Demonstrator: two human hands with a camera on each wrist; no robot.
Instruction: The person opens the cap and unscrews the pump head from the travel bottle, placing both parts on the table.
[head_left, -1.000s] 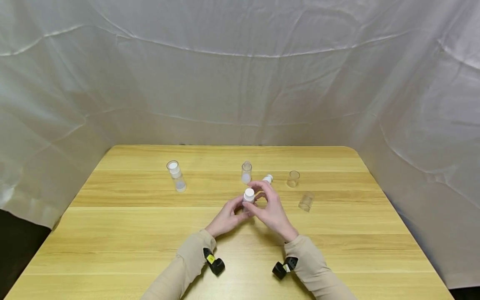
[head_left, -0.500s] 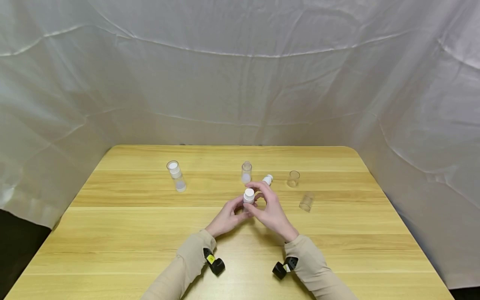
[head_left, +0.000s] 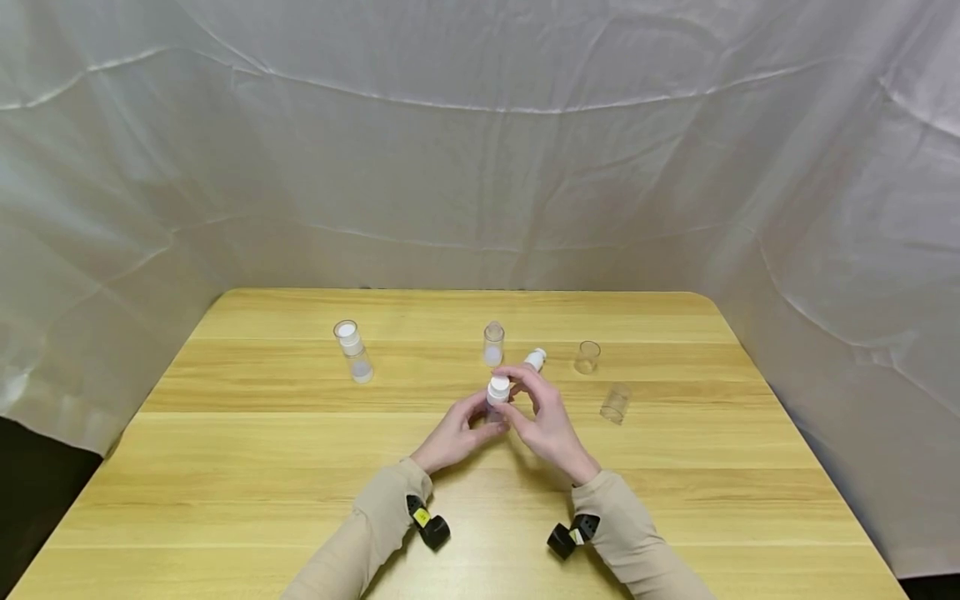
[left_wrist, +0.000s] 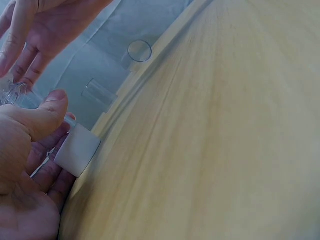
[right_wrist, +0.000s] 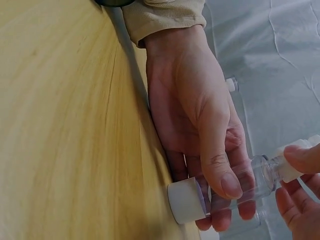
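A small clear bottle stands upright on the table between both hands, with a white base and a white top. Its clear body is held by my left hand, thumb on one side and fingers on the other. My right hand pinches the white top between thumb and fingers, as the right wrist view shows at its edge. Just behind the right fingers lies a white pump piece, partly hidden. In the left wrist view the bottle's top is partly cut off.
Behind the hands stands another clear bottle. A bottle with a white collar and clear cap stands to the left. Two clear caps are on the right, one upright cap and one lying cap. Pale cloth surrounds the wooden table.
My right thumb and fingers have shifted slightly around the bottle's white top, exposing more of the bottle below. My left hand has stayed in place around the body.
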